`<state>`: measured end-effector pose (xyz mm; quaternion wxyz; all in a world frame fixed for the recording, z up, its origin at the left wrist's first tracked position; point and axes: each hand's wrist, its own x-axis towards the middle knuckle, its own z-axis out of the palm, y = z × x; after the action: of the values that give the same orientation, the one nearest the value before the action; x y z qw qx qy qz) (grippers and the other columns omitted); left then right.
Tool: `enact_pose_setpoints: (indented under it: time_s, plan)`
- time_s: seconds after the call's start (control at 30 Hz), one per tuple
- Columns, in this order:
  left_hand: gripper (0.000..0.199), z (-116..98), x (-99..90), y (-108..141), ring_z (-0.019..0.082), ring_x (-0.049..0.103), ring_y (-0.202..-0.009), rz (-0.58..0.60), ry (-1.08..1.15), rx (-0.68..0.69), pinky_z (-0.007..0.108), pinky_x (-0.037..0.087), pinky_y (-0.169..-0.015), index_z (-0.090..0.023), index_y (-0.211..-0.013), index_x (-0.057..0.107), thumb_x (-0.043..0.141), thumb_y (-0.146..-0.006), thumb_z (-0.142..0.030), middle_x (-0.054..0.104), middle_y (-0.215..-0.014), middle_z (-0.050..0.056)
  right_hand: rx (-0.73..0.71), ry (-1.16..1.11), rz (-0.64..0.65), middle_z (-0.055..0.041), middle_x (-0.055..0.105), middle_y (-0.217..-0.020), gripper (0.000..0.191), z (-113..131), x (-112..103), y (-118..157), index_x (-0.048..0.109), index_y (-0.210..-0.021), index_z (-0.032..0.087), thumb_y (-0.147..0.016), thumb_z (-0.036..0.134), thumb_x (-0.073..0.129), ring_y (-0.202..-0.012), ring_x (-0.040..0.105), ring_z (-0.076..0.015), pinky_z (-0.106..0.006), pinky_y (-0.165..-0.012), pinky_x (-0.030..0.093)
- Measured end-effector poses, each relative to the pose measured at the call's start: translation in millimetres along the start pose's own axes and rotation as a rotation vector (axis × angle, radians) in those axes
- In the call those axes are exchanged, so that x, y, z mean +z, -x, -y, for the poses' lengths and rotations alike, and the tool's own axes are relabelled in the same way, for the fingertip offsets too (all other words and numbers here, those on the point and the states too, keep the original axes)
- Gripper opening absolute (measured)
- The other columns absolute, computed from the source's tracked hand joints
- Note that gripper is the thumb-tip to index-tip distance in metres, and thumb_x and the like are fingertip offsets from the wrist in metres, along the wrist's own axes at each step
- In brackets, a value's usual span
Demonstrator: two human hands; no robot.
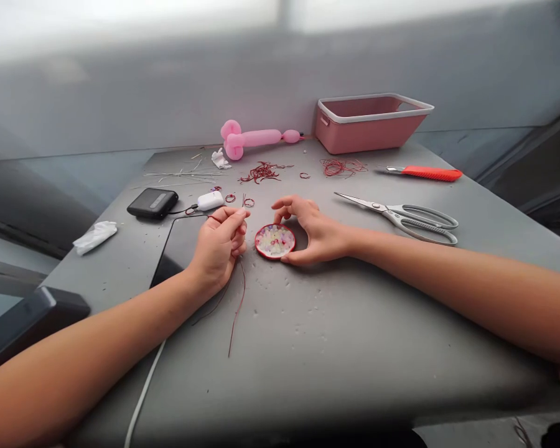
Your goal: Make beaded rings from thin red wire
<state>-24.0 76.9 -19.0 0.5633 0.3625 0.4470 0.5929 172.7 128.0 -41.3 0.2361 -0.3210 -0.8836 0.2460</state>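
Thumb and fingers of my left hand are pinched together on a thin dark red cord. Two tails of the cord hang below the hand towards the table, and short ends stick up above the fingertips. My right hand curves around a small round red-rimmed dish, thumb at its near rim and fingers at the far side. Pale, pink and purple beads fill the dish. Small cord rings lie just beyond the left fingertips.
Grey scissors and a red utility knife lie right. At the back are a pink basket, pink balloon, cord scraps and tangled cord. Left are a black box, white case and dark tablet.
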Motion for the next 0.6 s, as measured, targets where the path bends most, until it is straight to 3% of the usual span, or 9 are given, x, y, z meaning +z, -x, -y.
enact_pose_setpoints:
  time_s: [0.13,0.27,0.43,0.6]
  plan:
    - [0.006,2.1,-2.6,-1.3,0.003,0.033,-0.039,0.024,0.021,-0.008,0.015,0.028,-0.038,-0.013,-0.075,0.060,0.061,-0.081,-0.013,0.049,-0.052,-0.005,0.012,0.073,-0.024,-0.0103,0.056,-0.113,0.069,0.2,1.1,0.4,0.036,-0.125,0.021,-0.065,0.032,0.068,-0.112,0.048,-0.0286,-0.050,-0.104,0.034]
    - [0.005,3.2,-2.8,-1.9,0.004,0.036,-0.040,0.040,0.025,0.005,0.016,0.031,-0.040,-0.013,-0.074,0.061,0.062,-0.080,-0.014,0.049,-0.051,-0.005,-0.081,0.082,0.025,-0.0106,0.054,-0.113,0.070,-0.6,1.5,0.9,0.035,-0.124,0.021,-0.065,0.035,0.070,-0.111,0.049,-0.0281,-0.049,-0.104,0.034]
    - [0.006,2.5,-1.4,-0.6,0.004,0.037,-0.041,0.014,0.033,-0.008,0.016,0.031,-0.041,-0.014,-0.073,0.060,0.065,-0.077,-0.015,0.049,-0.049,-0.005,0.017,0.082,-0.050,-0.0104,0.055,-0.113,0.068,-2.4,3.5,1.1,0.035,-0.124,0.022,-0.067,0.037,0.070,-0.111,0.049,-0.0294,-0.052,-0.103,0.034]
    - [0.006,2.0,-1.2,-0.2,0.004,0.036,-0.040,0.010,0.041,-0.008,0.016,0.030,-0.041,-0.014,-0.073,0.060,0.065,-0.077,-0.015,0.048,-0.049,-0.005,-0.067,0.112,-0.024,-0.0115,0.057,-0.116,0.066,-4.1,-0.4,4.5,0.039,-0.127,0.022,-0.069,0.036,0.068,-0.114,0.047,-0.0301,-0.052,-0.104,0.031]
